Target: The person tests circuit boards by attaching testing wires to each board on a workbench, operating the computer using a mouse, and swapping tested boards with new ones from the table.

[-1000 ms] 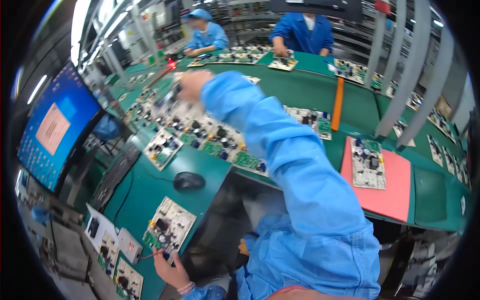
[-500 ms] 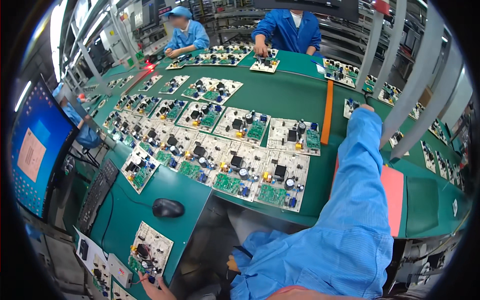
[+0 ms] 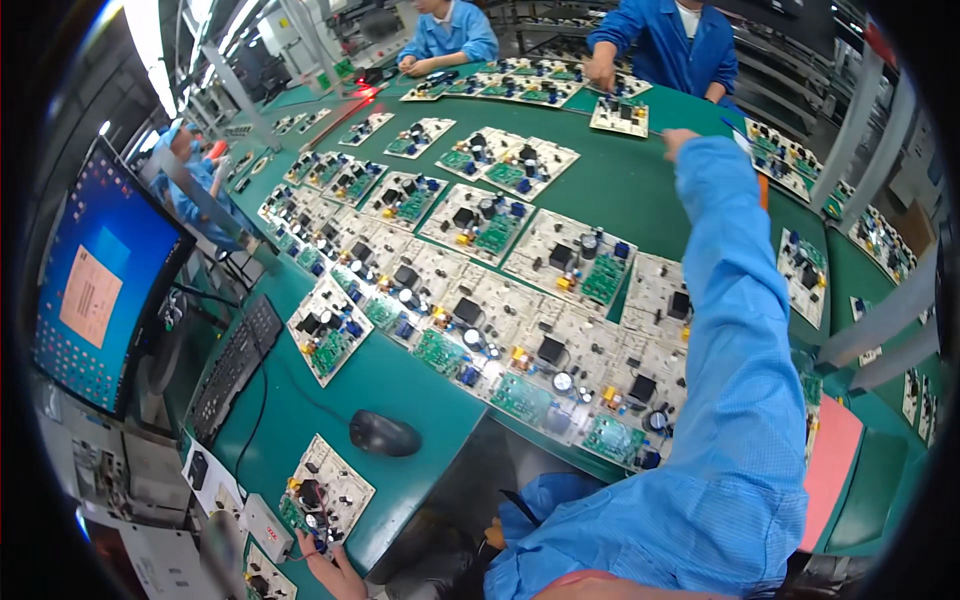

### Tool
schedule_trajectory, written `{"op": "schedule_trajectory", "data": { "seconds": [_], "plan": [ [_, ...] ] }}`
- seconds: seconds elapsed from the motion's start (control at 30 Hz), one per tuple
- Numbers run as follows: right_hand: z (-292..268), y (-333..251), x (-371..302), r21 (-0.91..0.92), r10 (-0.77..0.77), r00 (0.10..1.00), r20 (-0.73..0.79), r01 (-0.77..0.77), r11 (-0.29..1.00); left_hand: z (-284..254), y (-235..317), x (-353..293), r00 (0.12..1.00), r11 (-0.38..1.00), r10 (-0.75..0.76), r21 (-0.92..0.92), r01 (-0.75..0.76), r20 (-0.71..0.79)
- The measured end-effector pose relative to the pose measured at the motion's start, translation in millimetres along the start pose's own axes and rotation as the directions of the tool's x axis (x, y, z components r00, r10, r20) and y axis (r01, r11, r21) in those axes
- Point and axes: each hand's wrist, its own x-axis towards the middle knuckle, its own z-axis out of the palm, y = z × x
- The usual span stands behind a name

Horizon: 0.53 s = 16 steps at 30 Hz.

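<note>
At the lower left, my left hand [image 3: 336, 574] grips the near edge of a cream circuit board [image 3: 345, 487] with green, black and yellow parts. Thin red wires run over this board beside the fingers. My right arm stretches far across the green bench, and my right hand [image 3: 681, 142] is over bare green surface near the far side. Its fingers are small and smeared, with no object visible at them. The closest board to it is one at the far edge [image 3: 620, 117], which lies apart from it.
Rows of similar boards [image 3: 570, 262] cover the middle of the bench. A mouse [image 3: 385, 433], keyboard [image 3: 236, 365], monitor [image 3: 105, 285] and small white box [image 3: 267, 527] stand left. Two people in blue sit across. Grey posts [image 3: 860, 110] and a pink sheet [image 3: 832, 465] are at right.
My right hand has left the board by the right-hand posts and moved leftward over the bench. The whole view has shifted. My left hand stays at the same board.
</note>
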Motion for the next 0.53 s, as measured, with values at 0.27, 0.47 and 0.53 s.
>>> {"op": "schedule_trajectory", "data": {
  "seconds": [0.27,0.47,0.53],
  "plan": [
    [42,-281,14,0.012,-0.431,0.889,0.156,0.434,0.901,-4,-17,-15,0.996,0.995,-0.088,0.032,0.089,-0.030],
    [60,-284,40,0.006,-0.542,0.800,0.258,0.559,0.829,-4,-21,-19,0.977,0.974,-0.214,-0.079,0.215,0.011],
    [50,-291,41,0.029,-0.597,0.759,0.260,0.612,0.791,2,-35,-26,0.982,0.978,-0.185,-0.107,0.178,-0.051]
  ]
}}
